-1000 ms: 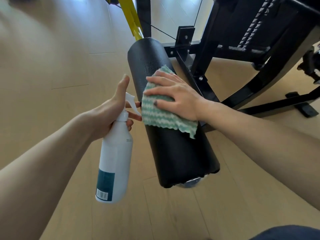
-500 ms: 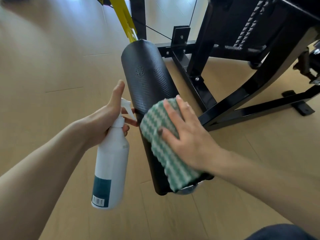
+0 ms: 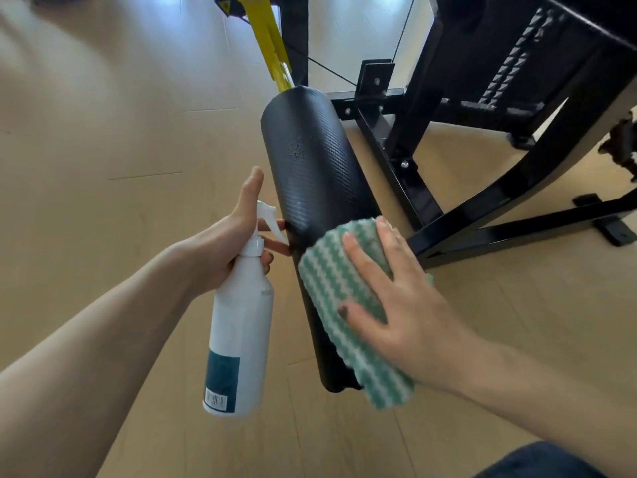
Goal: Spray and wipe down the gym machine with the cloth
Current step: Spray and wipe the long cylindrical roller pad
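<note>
Two hands at work. Right hand [image 3: 410, 305] lies flat, fingers straight, pressing the green-and-white cloth [image 3: 348, 305] onto the near end of the black roller pad [image 3: 310, 174]; cloth drapes past the pad's end cap. Pad's long axis runs away from this hand, up toward the yellow arm [image 3: 270, 43]; unwiped length lies ahead of the fingertips. Left hand [image 3: 224, 250] grips the spray bottle [image 3: 241, 326] by its neck, just left of the pad. Black machine frame [image 3: 482, 215] stands beyond, right. Likely next stroke: along the axis, outward.
</note>
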A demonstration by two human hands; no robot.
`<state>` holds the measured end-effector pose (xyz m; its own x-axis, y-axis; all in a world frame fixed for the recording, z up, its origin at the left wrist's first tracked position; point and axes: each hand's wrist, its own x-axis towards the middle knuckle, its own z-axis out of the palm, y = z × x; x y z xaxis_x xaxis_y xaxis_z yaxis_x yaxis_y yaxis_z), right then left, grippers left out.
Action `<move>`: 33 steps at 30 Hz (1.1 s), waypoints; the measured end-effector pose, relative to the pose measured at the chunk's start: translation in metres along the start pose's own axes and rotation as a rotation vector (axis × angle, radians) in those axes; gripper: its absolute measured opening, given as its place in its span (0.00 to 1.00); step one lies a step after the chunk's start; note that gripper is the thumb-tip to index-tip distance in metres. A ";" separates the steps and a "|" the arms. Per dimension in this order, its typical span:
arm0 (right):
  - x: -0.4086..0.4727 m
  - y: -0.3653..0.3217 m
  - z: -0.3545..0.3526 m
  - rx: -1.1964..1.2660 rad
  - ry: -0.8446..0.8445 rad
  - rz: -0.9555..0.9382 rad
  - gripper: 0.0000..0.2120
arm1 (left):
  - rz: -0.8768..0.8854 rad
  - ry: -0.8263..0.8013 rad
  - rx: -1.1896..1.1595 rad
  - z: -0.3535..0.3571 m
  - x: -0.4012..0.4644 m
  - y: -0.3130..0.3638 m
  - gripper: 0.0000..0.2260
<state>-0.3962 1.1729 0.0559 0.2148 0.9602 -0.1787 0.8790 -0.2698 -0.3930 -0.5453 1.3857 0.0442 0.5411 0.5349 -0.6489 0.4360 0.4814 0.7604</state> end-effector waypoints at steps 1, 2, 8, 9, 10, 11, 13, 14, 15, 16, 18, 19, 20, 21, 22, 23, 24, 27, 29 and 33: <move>-0.009 -0.001 0.001 -0.027 -0.031 0.005 0.39 | -0.007 -0.014 -0.014 -0.003 0.002 0.000 0.53; -0.011 -0.001 0.003 -0.061 -0.045 0.013 0.41 | -0.013 -0.026 -0.028 -0.004 0.004 0.000 0.52; 0.042 -0.010 -0.003 -0.226 0.038 -0.015 0.41 | -0.071 -0.074 -0.166 -0.010 0.016 -0.006 0.50; 0.061 -0.011 -0.007 -0.227 0.044 0.012 0.40 | -0.073 -0.086 -0.203 -0.010 0.018 -0.007 0.49; 0.082 -0.011 -0.011 -0.238 0.053 0.032 0.39 | -0.069 -0.092 -0.234 -0.012 0.020 -0.008 0.49; 0.103 -0.012 -0.014 -0.258 0.060 0.045 0.38 | -0.067 -0.094 -0.252 -0.013 0.022 -0.009 0.49; 0.146 -0.013 -0.020 -0.304 0.057 0.065 0.35 | -0.073 -0.108 -0.267 -0.016 0.024 -0.009 0.50; 0.167 -0.013 -0.023 -0.323 0.050 0.075 0.33 | -0.076 -0.124 -0.270 -0.018 0.025 -0.010 0.50; 0.187 -0.014 -0.027 -0.337 0.044 0.083 0.32 | -0.076 -0.138 -0.267 -0.020 0.026 -0.011 0.51; 0.208 -0.015 -0.031 -0.348 0.040 0.095 0.32 | -0.077 -0.148 -0.261 -0.022 0.027 -0.012 0.51; 0.250 -0.020 -0.039 -0.361 0.048 0.131 0.32 | -0.072 -0.158 -0.258 -0.024 0.030 -0.014 0.52; 0.269 -0.023 -0.043 -0.373 0.055 0.148 0.32 | -0.072 -0.160 -0.265 -0.024 0.032 -0.014 0.53; 0.286 -0.026 -0.046 -0.388 0.059 0.163 0.32 | -0.073 -0.161 -0.275 -0.023 0.033 -0.014 0.53; 0.302 -0.029 -0.048 -0.403 0.060 0.173 0.32 | -0.079 -0.161 -0.279 -0.022 0.033 -0.014 0.54; 0.316 -0.031 -0.049 -0.419 0.060 0.179 0.32 | -0.086 -0.162 -0.275 -0.021 0.032 -0.013 0.53; 0.327 -0.033 -0.051 -0.429 0.058 0.181 0.32 | -0.089 -0.162 -0.266 -0.020 0.031 -0.013 0.52; 0.335 -0.035 -0.052 -0.429 0.055 0.184 0.32 | -0.087 -0.158 -0.258 -0.019 0.028 -0.012 0.52; 0.338 -0.035 -0.054 -0.442 0.066 0.161 0.31 | -0.084 -0.139 -0.221 -0.016 0.021 -0.012 0.50; 0.319 -0.033 -0.050 -0.473 0.064 0.096 0.30 | -0.073 -0.125 -0.220 -0.013 0.017 -0.011 0.49; 0.231 -0.027 -0.034 -0.491 0.039 -0.017 0.29 | -0.046 -0.120 -0.246 -0.013 0.011 -0.010 0.47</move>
<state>-0.3554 1.4047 0.0556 0.2063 0.9686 -0.1388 0.9773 -0.1970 0.0775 -0.5529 1.3955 0.0290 0.6124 0.4298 -0.6635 0.2823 0.6650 0.6914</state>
